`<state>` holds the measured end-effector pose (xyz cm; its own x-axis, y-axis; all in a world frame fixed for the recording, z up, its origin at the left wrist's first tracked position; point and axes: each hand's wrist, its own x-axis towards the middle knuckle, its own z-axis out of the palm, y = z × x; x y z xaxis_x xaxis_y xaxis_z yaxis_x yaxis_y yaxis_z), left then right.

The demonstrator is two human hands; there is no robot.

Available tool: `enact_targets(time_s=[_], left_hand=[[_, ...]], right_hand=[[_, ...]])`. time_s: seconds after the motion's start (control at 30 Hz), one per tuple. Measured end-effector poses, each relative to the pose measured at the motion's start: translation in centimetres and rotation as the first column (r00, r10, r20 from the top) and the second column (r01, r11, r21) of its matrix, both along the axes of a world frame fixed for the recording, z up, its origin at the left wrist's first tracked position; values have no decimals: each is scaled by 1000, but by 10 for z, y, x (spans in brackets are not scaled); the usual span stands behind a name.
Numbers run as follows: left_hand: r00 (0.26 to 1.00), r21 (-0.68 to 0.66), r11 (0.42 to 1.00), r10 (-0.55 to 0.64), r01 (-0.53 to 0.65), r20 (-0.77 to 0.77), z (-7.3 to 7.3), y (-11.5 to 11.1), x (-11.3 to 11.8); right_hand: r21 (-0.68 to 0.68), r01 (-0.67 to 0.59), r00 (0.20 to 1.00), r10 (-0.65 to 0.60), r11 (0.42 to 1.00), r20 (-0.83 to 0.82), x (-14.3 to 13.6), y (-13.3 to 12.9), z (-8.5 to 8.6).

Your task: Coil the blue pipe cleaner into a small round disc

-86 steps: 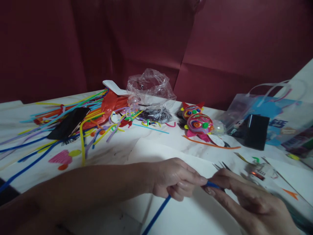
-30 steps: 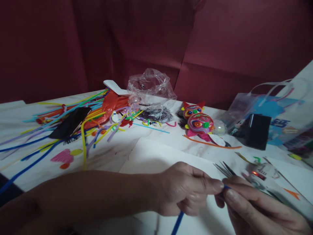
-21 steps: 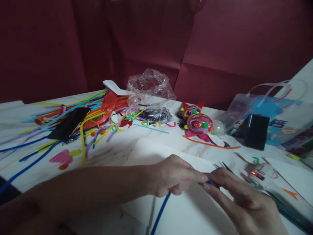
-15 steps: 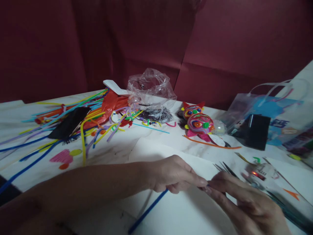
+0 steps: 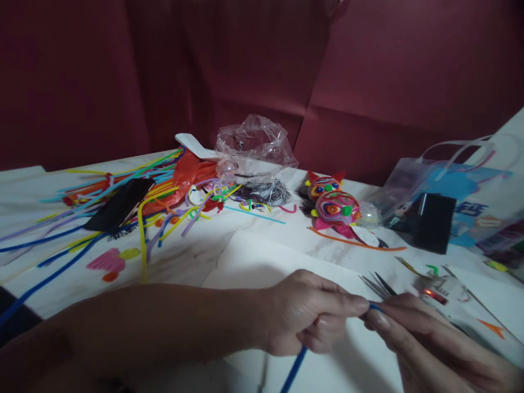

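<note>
A blue pipe cleaner (image 5: 295,371) passes through my left hand (image 5: 313,311), whose fingers are closed round it; its long end hangs down below the palm toward the bottom edge. At my left fingertips, my right hand (image 5: 429,338) pinches a short bit of the same blue stem between thumb and finger. The two hands nearly touch, over a white sheet of paper (image 5: 254,262). Scissors (image 5: 379,285) lie just behind my right hand, their handles hidden by it.
Many coloured pipe cleaners (image 5: 90,204) and a red plastic bag (image 5: 186,177) cover the left. Behind are a clear bag (image 5: 257,147) and two colourful round animal figures (image 5: 335,207). A glue gun (image 5: 442,295), black box (image 5: 434,222) and translucent bag (image 5: 458,174) stand right.
Both hands have moved a little right and down. More of the blue stem shows between the fingertips, and its hanging end has swung right.
</note>
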<state>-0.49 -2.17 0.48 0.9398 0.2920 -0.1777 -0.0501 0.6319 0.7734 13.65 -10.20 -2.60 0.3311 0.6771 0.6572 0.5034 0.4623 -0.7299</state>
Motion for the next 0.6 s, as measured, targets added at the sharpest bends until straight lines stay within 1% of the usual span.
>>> enact_targets(time_s=[0.07, 0.13, 0.27, 0.4, 0.5, 0.6], left_hand=[[999, 29, 999, 23, -23, -25, 0, 3, 0], [999, 29, 999, 18, -17, -35, 0, 4, 0], [1000, -16, 1000, -11, 11, -20, -1, 2, 0], [999, -22, 999, 48, -48, -10, 0, -1, 0], [995, 17, 996, 91, -91, -42, 0, 2, 0], [985, 65, 993, 111, -103, -133, 0, 8, 1]], right_hand=[[-47, 17, 1000, -16, 999, 13, 0, 2, 1], [-74, 4, 1000, -3, 997, 12, 0, 3, 3], [-36, -24, 999, 22, 999, -45, -1, 3, 1], [-44, -22, 999, 21, 999, -32, -3, 3, 0], [-82, -3, 998, 8, 997, 64, -1, 5, 4], [-160, -31, 965, 71, 987, 252, 4, 8, 7]])
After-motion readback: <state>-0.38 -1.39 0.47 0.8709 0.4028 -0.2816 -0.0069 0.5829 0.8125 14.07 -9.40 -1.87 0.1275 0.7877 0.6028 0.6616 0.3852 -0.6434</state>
